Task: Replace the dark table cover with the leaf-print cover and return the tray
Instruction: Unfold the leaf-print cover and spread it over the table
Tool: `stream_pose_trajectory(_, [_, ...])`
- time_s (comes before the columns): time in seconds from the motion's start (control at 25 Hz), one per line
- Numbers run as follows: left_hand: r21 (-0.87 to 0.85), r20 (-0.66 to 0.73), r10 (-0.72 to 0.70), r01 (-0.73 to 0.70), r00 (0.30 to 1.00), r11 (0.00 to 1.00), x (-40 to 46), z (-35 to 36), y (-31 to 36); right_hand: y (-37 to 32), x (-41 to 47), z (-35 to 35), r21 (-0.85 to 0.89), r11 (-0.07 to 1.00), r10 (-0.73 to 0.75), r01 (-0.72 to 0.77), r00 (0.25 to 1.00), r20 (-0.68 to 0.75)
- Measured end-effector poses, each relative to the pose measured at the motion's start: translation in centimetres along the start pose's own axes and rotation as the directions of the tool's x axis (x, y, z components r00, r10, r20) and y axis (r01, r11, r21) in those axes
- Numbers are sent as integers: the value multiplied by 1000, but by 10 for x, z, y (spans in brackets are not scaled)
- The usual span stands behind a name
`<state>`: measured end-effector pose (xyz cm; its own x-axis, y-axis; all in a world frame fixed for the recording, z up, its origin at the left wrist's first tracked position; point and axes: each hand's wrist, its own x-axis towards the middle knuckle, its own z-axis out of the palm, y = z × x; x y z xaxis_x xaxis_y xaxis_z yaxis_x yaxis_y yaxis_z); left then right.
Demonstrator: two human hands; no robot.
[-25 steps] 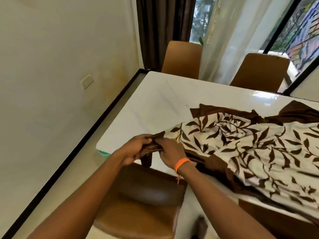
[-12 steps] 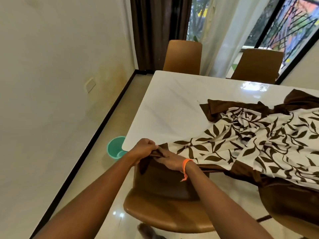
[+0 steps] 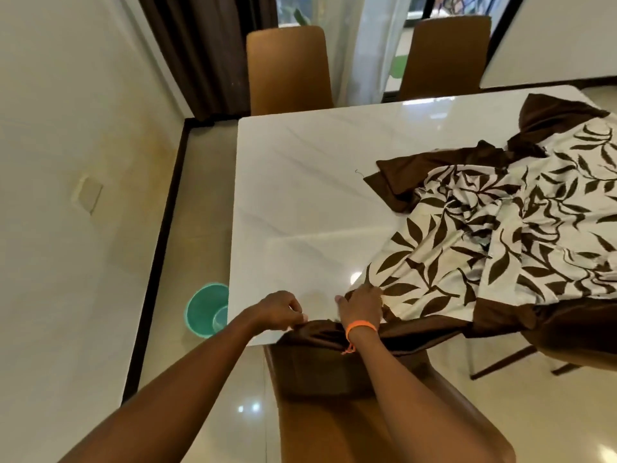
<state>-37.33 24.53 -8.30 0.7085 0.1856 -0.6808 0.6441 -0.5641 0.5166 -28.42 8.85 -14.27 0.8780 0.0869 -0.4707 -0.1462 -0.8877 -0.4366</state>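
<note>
The leaf-print cover (image 3: 507,242), white with brown leaves and a dark brown border, lies bunched over the right half of the white marble table (image 3: 300,182). Its brown border hangs over the table's near edge. My left hand (image 3: 280,310) pinches the brown border at the near edge. Just to the right, my right hand (image 3: 362,305), with an orange band on the wrist, grips the cover's near corner where print meets border. No tray or separate dark cover is in view.
A brown chair (image 3: 360,406) is tucked under the near edge below my arms. Two more brown chairs (image 3: 288,68) (image 3: 445,58) stand at the far side. A green bin (image 3: 207,310) sits on the floor by the table's left corner. The wall runs along the left.
My hands, together on the corner before, have drawn apart along the brown border. The view has swung downward and left, showing more bare tabletop.
</note>
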Motion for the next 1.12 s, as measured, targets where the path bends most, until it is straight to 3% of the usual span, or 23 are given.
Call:
stream_pose_trajectory(0.08, [54, -33, 8, -6, 999, 999, 18, -18, -4, -16, 11, 10, 73, 997, -17, 12, 997, 73])
stream_pose_trajectory(0.12, [80, -43, 10, -7, 999, 997, 36, -28, 0, -23, 16, 13, 117, 993, 4, -7, 999, 33])
stream_pose_trajectory(0.2, [-2, -73, 13, -13, 997, 1000, 60, -36, 10, -36, 11, 15, 234, 972, 23, -12, 999, -46])
stream_pose_trajectory(0.24, [-110, -77, 3, -11, 997, 994, 68, -36, 18, -41, 8, 18, 272, 960, -54, 66, 997, -50])
stream_pose_trajectory(0.36, [-401, 98, 2, 38, 995, 915, 111, -35, 59, -48, 3, 28, 575, 816, -64, 56, 998, -7])
stream_pose_trajectory(0.4, [-490, 211, 14, 93, 977, 867, 124, -33, 68, -49, -1, 33, 692, 722, -30, -2, 999, 34])
stream_pose_trajectory(0.44, [-587, 334, 50, 166, 941, 792, 132, -34, 75, -50, -6, 36, 774, 631, -23, -53, 996, 87])
stream_pose_trajectory(0.52, [-611, 638, 139, 388, 757, 690, 152, -46, 85, -64, -16, 42, 898, 423, 123, -119, 990, 74])
stream_pose_trajectory(0.6, [-601, 727, 200, 469, 657, 647, 165, -62, 86, -74, -21, 37, 916, 361, 241, -174, 967, 88])
stream_pose_trajectory(0.64, [-603, 745, 238, 477, 623, 640, 168, -75, 86, -83, -25, 39, 911, 372, 277, -178, 958, 74])
stream_pose_trajectory(0.72, [-663, 718, 288, 496, 634, 561, 170, -88, 81, -91, -33, 39, 867, 475, 227, -147, 973, 41])
stream_pose_trajectory(0.84, [-813, 549, 278, 426, 788, 397, 181, -115, 72, -102, -36, 42, 687, 705, 179, -172, 982, 63])
stream_pose_trajectory(0.96, [-876, 428, 213, 346, 878, 337, 193, -148, 54, -108, -45, 51, 610, 770, 191, -186, 980, 57])
stream_pose_trajectory(1.04, [-899, 377, 179, 312, 909, 306, 196, -165, 28, -109, -50, 58, 405, 904, 147, -140, 989, 14])
stream_pose_trajectory(1.12, [-931, 292, 111, 255, 950, 262, 191, -185, -2, -113, -53, 72, 45, 995, 81, -84, 995, 60])
